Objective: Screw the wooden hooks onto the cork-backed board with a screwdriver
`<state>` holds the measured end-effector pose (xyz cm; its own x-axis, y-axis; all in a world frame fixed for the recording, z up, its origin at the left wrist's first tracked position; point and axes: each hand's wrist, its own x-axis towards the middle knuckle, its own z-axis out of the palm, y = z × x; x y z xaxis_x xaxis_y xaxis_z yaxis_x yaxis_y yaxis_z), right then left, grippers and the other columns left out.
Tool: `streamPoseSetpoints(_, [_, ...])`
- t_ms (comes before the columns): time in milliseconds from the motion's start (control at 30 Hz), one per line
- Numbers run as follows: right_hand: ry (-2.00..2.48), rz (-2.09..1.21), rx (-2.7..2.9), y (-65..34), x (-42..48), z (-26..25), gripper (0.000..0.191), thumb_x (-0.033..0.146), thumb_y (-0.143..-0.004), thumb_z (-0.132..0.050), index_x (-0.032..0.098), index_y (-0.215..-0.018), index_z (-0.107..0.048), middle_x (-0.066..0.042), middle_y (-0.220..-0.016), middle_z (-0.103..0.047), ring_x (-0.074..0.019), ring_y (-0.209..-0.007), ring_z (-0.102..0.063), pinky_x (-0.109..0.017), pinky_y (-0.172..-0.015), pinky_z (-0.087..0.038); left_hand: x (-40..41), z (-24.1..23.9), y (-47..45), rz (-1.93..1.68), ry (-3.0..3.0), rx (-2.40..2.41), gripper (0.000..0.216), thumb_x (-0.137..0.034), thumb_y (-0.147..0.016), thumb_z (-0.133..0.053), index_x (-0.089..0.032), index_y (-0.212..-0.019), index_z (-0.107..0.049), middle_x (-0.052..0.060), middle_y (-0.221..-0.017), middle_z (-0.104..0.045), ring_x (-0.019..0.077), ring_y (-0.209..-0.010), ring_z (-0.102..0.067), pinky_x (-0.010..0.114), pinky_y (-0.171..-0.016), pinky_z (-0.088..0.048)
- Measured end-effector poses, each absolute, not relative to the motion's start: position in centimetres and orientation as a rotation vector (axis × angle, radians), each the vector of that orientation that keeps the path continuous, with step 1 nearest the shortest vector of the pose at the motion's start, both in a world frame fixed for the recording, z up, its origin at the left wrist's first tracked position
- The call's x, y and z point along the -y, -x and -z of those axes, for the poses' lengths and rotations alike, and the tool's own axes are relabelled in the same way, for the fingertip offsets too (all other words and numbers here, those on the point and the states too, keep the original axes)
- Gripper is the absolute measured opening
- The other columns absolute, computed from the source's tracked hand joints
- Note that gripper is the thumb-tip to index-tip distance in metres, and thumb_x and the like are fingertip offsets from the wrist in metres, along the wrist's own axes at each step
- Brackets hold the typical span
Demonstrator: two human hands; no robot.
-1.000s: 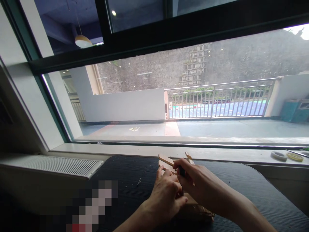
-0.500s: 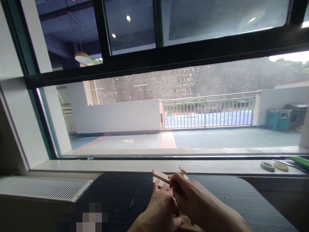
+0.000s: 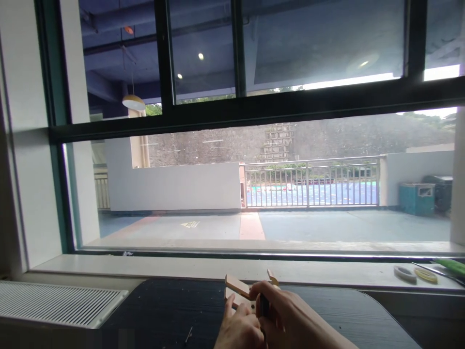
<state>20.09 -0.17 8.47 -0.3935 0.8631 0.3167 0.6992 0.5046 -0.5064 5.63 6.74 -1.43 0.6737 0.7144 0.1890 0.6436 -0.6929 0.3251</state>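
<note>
At the bottom edge of the view, both hands work close together over a dark ribbed table (image 3: 170, 310). My left hand (image 3: 238, 330) presses on a small assembly of light wooden pieces (image 3: 238, 287) that stick out beyond the fingers. The fingers of my right hand (image 3: 286, 317) are curled round a thin dark tool (image 3: 264, 306) held upright against the wood. The lower part of both hands and most of the wooden assembly fall below the frame.
A white window sill (image 3: 145, 265) runs behind the table, with two tape rolls (image 3: 414, 274) and a green object (image 3: 452, 265) at its right end. A white vent grille (image 3: 54, 303) lies at the left. A small screw or pin (image 3: 188, 334) lies on the table.
The camera has tilted upward, so the hands and wooden pieces have sunk toward the bottom edge and more window shows. The hands keep the same grip.
</note>
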Motion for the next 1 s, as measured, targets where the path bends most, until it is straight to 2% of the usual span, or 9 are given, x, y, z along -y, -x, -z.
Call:
streamPoseSetpoints(133, [1.200,-0.441,2.160,-20.0,-0.2,-7.7,0.027,0.011,-0.075,-0.044,0.022,-0.098,-0.054,0.001,-0.076,-0.062,-0.0117,-0.068,-0.053,-0.021,-0.061,-0.037,-5.9,0.7,-5.4,-0.482,-2.629,-1.094,0.010,-0.038,-0.072,-0.067,-0.032,-0.079,-0.071,-0.001,-0.102,-0.068,0.0260,-0.113,-0.047,0.052,-0.108,-0.004])
streamPoseSetpoints(333, [1.347,-0.337,2.085,-19.5,0.0,-7.8,0.009,0.017,-0.076,-0.048,0.019,-0.085,-0.050,0.000,-0.074,-0.057,-0.0114,-0.065,-0.047,-0.022,-0.057,-0.034,-4.7,-0.9,-5.2,-0.391,-2.636,-1.129,0.009,-0.034,-0.067,-0.067,-0.028,-0.073,-0.070,-0.001,-0.095,-0.069,0.0274,-0.111,-0.048,0.053,-0.107,-0.008])
streamPoseSetpoints(400, [1.358,-0.373,2.087,-19.6,0.3,-8.2,0.013,0.018,-0.076,-0.050,0.020,-0.088,-0.051,0.001,-0.075,-0.057,-0.0109,-0.064,-0.047,-0.021,-0.058,-0.034,-4.1,-1.7,-5.2,-0.385,-2.632,-1.119,0.014,-0.033,-0.066,-0.066,-0.028,-0.078,-0.070,0.000,-0.097,-0.069,0.0270,-0.111,-0.048,0.052,-0.107,-0.008])
streamPoseSetpoints(467, [1.329,-0.439,2.093,-19.9,0.6,-8.5,0.026,0.019,-0.076,-0.052,0.023,-0.101,-0.052,0.003,-0.074,-0.058,-0.0105,-0.062,-0.048,-0.021,-0.056,-0.035,-3.5,-2.5,-5.2,-0.424,-2.630,-1.108,0.017,-0.033,-0.067,-0.064,-0.028,-0.083,-0.070,0.000,-0.098,-0.069,0.0252,-0.108,-0.050,0.052,-0.108,-0.008])
streamPoseSetpoints(533, [1.284,-0.473,2.095,-20.4,0.8,-8.7,0.033,0.019,-0.077,-0.052,0.025,-0.109,-0.053,0.003,-0.074,-0.059,-0.0105,-0.062,-0.050,-0.021,-0.056,-0.035,-3.0,-3.1,-5.1,-0.432,-2.632,-1.103,0.012,-0.032,-0.069,-0.063,-0.027,-0.078,-0.070,-0.001,-0.095,-0.069,0.0237,-0.106,-0.051,0.051,-0.107,-0.008])
streamPoseSetpoints(667, [1.213,-0.438,2.107,-21.1,0.9,-9.0,0.017,0.018,-0.081,-0.048,0.021,-0.094,-0.059,0.000,-0.076,-0.061,-0.0110,-0.066,-0.050,-0.022,-0.059,-0.036,-2.2,-3.5,-5.0,-0.442,-2.631,-1.107,0.007,-0.028,-0.072,-0.062,-0.025,-0.068,-0.068,-0.002,-0.091,-0.069,0.0217,-0.105,-0.051,0.051,-0.107,-0.008])
streamPoseSetpoints(833, [1.246,-0.380,2.093,-20.8,0.3,-8.7,0.007,0.022,-0.082,-0.050,0.020,-0.086,-0.056,0.002,-0.070,-0.058,-0.0104,-0.061,-0.045,-0.022,-0.056,-0.034,-1.9,-3.3,-4.9,-0.562,-2.633,-1.097,0.008,-0.027,-0.072,-0.063,-0.023,-0.066,-0.067,-0.001,-0.092,-0.068,0.0216,-0.105,-0.050,0.050,-0.106,-0.012])
streamPoseSetpoints(933, [1.280,-0.331,2.080,-20.3,0.0,-8.1,0.007,0.026,-0.083,-0.050,0.019,-0.083,-0.054,0.002,-0.068,-0.056,-0.0105,-0.060,-0.045,-0.022,-0.054,-0.033,-1.9,-3.0,-5.0,-0.618,-2.631,-1.097,0.010,-0.025,-0.072,-0.062,-0.022,-0.064,-0.066,-0.001,-0.091,-0.067,0.0209,-0.105,-0.051,0.049,-0.107,-0.010])
streamPoseSetpoints(1000, [1.292,-0.339,2.085,-20.2,0.0,-7.9,0.010,0.027,-0.082,-0.051,0.020,-0.088,-0.054,0.002,-0.069,-0.057,-0.0107,-0.060,-0.047,-0.022,-0.054,-0.033,-1.8,-3.0,-5.0,-0.654,-2.615,-1.108,0.008,-0.022,-0.072,-0.061,-0.022,-0.065,-0.065,-0.002,-0.089,-0.067,0.0198,-0.102,-0.052,0.048,-0.108,-0.009])
